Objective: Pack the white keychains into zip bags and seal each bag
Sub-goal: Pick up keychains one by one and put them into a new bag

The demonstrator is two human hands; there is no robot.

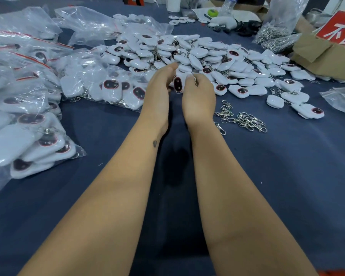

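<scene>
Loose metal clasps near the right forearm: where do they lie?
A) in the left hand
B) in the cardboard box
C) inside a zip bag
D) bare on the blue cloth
D: the loose metal clasps lie in a small heap directly on the blue cloth, beside the right forearm.

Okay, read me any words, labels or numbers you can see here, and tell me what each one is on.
"不合": large white characters on the red sign at the far right; the edge of the picture cuts off the second character and anything after it.
Plastic bottle at the far edge: it has a blue and white label, too small and blurred to read.
Nothing readable on the white keychains or the zip bags.
</scene>
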